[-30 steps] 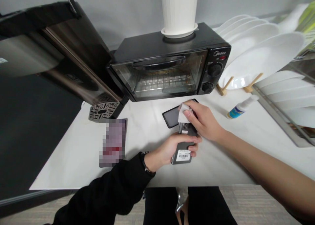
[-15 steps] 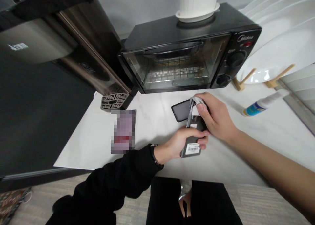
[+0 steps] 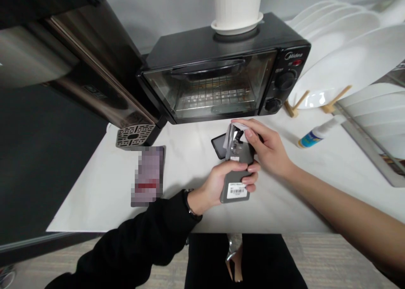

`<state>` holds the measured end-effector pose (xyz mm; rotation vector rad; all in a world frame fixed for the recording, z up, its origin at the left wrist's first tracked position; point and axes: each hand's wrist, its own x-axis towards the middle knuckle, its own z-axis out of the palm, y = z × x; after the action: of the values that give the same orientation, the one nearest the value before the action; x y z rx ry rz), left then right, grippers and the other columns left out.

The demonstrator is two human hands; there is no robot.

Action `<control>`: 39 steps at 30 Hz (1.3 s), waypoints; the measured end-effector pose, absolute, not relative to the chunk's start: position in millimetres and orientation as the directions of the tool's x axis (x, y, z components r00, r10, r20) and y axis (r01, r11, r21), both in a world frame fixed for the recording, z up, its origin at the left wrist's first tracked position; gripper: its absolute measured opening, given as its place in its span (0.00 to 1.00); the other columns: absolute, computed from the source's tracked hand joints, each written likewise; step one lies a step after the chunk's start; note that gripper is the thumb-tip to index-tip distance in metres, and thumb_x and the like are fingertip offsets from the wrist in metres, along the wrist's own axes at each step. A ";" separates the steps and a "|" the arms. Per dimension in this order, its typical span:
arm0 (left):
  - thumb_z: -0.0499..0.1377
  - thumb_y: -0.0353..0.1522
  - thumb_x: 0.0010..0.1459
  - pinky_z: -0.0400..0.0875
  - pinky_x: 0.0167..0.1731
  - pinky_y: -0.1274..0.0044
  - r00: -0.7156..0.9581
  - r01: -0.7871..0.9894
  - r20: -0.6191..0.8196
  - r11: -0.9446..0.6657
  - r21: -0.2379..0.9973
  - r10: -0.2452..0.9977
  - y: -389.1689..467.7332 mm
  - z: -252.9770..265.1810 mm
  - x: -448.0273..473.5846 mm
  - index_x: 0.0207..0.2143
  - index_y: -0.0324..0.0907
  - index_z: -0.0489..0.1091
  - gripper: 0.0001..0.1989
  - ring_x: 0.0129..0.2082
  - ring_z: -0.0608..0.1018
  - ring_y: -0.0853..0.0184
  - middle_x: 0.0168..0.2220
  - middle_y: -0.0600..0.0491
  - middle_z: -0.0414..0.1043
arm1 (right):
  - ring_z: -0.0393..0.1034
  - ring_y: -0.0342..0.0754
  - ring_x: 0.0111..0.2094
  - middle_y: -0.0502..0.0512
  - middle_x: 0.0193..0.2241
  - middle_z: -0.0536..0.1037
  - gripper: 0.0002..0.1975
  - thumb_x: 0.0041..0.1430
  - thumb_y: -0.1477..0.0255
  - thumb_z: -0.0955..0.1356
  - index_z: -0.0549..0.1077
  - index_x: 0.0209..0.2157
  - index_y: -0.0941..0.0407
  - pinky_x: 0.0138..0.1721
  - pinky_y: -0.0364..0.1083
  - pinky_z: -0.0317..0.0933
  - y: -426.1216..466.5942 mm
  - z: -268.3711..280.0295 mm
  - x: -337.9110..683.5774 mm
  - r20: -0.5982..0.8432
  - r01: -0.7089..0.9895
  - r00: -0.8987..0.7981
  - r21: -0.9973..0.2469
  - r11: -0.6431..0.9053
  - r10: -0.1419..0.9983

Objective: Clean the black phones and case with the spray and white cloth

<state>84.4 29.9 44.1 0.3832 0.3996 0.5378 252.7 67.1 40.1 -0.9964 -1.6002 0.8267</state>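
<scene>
My left hand (image 3: 218, 181) is wrapped round the lower half of a dark grey phone (image 3: 233, 177), held above the counter with its back and a white barcode sticker facing up. At the phone's camera end, my right hand (image 3: 268, 147) pinches a thin light grey cloth (image 3: 242, 128) with a zigzag edge. The cloth lies over the top edge and part of the camera area. Behind the held phone, a black phone-like slab (image 3: 218, 146) lies on the counter, partly covered from view.
A black toaster oven (image 3: 202, 93) stands at the back, with a white pot (image 3: 237, 6) on top. To the left are a drinks dispenser (image 3: 136, 135) and a pixelated flat item (image 3: 147, 175). A spray bottle (image 3: 318, 133) and racked white plates (image 3: 354, 57) are on the right.
The phone has turned so more of its back and camera area faces up. My right hand with the cloth has shifted slightly across the camera end. The whole view has moved a little.
</scene>
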 end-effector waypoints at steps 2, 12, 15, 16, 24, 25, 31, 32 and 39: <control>0.63 0.32 0.56 0.61 0.29 0.79 0.777 -0.454 -0.240 0.782 0.427 0.582 32.3 48.2 82.4 0.41 0.39 0.69 0.11 0.27 0.60 0.73 0.35 0.55 0.57 | 0.72 0.48 0.36 0.55 0.46 0.81 0.23 0.67 0.50 0.69 0.78 0.55 0.50 0.30 0.44 0.64 68.7 39.5 252.1 0.289 0.090 -0.099 -0.950 0.298 0.952; 0.59 0.48 0.65 0.63 0.29 0.78 0.862 -0.342 -0.268 0.884 0.319 0.430 33.2 50.5 82.6 0.44 0.41 0.71 0.20 0.25 0.62 0.72 0.34 0.54 0.59 | 0.52 0.38 0.16 0.45 0.19 0.68 0.23 0.61 0.48 0.73 0.82 0.41 0.54 0.14 0.41 0.46 69.9 41.7 257.8 0.058 -0.089 -0.154 -0.995 0.045 0.986; 0.58 0.51 0.66 0.63 0.29 0.78 0.872 -0.331 -0.251 0.883 0.332 0.421 33.7 50.8 81.7 0.45 0.40 0.71 0.23 0.25 0.62 0.72 0.35 0.54 0.59 | 0.49 0.38 0.17 0.42 0.21 0.67 0.28 0.58 0.53 0.77 0.77 0.57 0.50 0.15 0.40 0.43 69.9 44.4 259.3 0.029 -0.160 -0.291 -0.987 -0.019 0.956; 0.58 0.52 0.66 0.63 0.29 0.78 0.872 -0.325 -0.257 0.885 0.334 0.417 33.5 50.8 81.8 0.44 0.41 0.71 0.23 0.25 0.62 0.72 0.35 0.53 0.60 | 0.49 0.37 0.17 0.42 0.21 0.66 0.28 0.57 0.53 0.77 0.78 0.55 0.50 0.15 0.40 0.43 70.5 44.3 259.5 0.022 -0.169 -0.313 -0.985 -0.033 0.950; 0.59 0.53 0.64 0.65 0.29 0.78 0.880 -0.286 -0.283 0.901 0.326 0.382 34.7 45.5 83.4 0.39 0.42 0.69 0.23 0.25 0.63 0.72 0.34 0.54 0.60 | 0.49 0.37 0.19 0.42 0.18 0.61 0.27 0.61 0.46 0.72 0.72 0.27 0.56 0.17 0.41 0.44 74.9 40.1 259.1 0.052 -0.042 -0.255 -0.998 0.043 0.966; 0.60 0.54 0.64 0.65 0.29 0.78 0.879 -0.288 -0.280 0.897 0.335 0.386 35.2 44.5 83.2 0.39 0.42 0.69 0.23 0.25 0.63 0.72 0.34 0.54 0.60 | 0.49 0.37 0.19 0.43 0.19 0.64 0.24 0.60 0.47 0.73 0.74 0.32 0.56 0.18 0.41 0.44 75.0 40.9 259.3 0.042 -0.068 -0.295 -0.997 0.023 0.955; 0.58 0.57 0.63 0.69 0.31 0.76 0.873 -0.273 -0.294 0.890 0.366 0.388 34.2 39.2 83.4 0.37 0.43 0.68 0.26 0.25 0.65 0.72 0.35 0.53 0.63 | 0.56 0.39 0.24 0.45 0.23 0.67 0.25 0.55 0.48 0.76 0.72 0.30 0.56 0.23 0.41 0.50 75.3 43.5 257.9 0.069 -0.022 -0.281 -0.998 0.065 0.957; 0.57 0.60 0.62 0.70 0.31 0.75 0.873 -0.273 -0.296 0.892 0.362 0.387 34.0 38.9 83.7 0.36 0.43 0.67 0.28 0.25 0.65 0.71 0.35 0.53 0.64 | 0.57 0.40 0.24 0.46 0.24 0.67 0.26 0.58 0.47 0.74 0.72 0.29 0.56 0.24 0.42 0.51 75.7 43.3 257.9 0.080 0.002 -0.262 -0.996 0.084 0.962; 0.50 0.68 0.58 0.70 0.28 0.75 0.859 -0.289 -0.292 0.870 0.401 0.420 35.1 35.6 85.0 0.36 0.42 0.69 0.38 0.23 0.65 0.71 0.34 0.53 0.66 | 0.64 0.42 0.29 0.48 0.29 0.73 0.24 0.54 0.50 0.78 0.75 0.37 0.57 0.30 0.42 0.59 79.1 45.6 261.2 0.110 -0.011 -0.362 -0.993 0.114 0.926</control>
<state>85.0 35.1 35.6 0.3545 0.3833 0.3800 261.2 79.1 45.6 -0.9318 -1.5357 1.3798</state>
